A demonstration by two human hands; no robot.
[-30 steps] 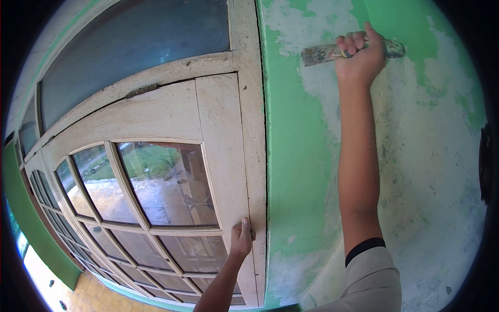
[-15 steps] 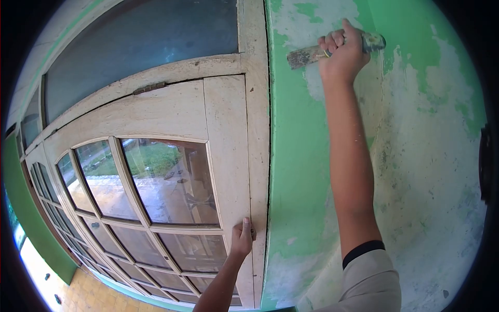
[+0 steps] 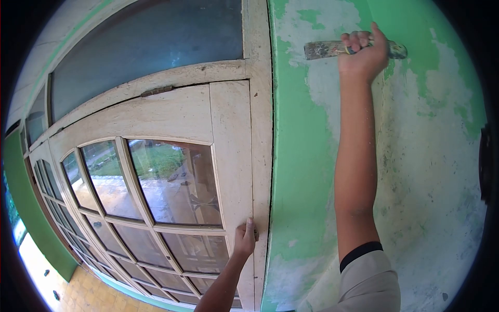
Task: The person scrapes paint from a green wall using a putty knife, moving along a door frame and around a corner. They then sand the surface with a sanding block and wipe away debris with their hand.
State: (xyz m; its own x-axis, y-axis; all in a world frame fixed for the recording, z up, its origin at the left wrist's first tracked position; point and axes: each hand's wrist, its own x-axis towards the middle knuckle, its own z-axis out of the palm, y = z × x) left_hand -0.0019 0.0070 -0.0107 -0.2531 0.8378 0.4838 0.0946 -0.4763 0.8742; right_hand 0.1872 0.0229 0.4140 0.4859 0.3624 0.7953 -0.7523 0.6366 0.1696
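Note:
My right hand (image 3: 365, 54) is raised high at the upper right, its fingers wrapped round a worn scraper (image 3: 323, 49). The scraper's broad, paint-crusted blade points left, against or close to the green wall (image 3: 301, 156), where pale patches show through the paint. Lower down, my left hand (image 3: 245, 237) is closed round a small dark knob or handle (image 3: 256, 234) at the right edge of the white wooden door (image 3: 231, 156). My fingers mostly hide that handle.
Left of the wall stands the door's white frame (image 3: 261, 130), with a dark glass pane (image 3: 156, 41) above. A dark object (image 3: 485, 164) is on the wall at the far right. Yellow floor tiles (image 3: 93, 294) show at the lower left.
My right hand has moved right with the scraper, which now lies more level. The view has shifted slightly; my left hand keeps its hold at the door's edge.

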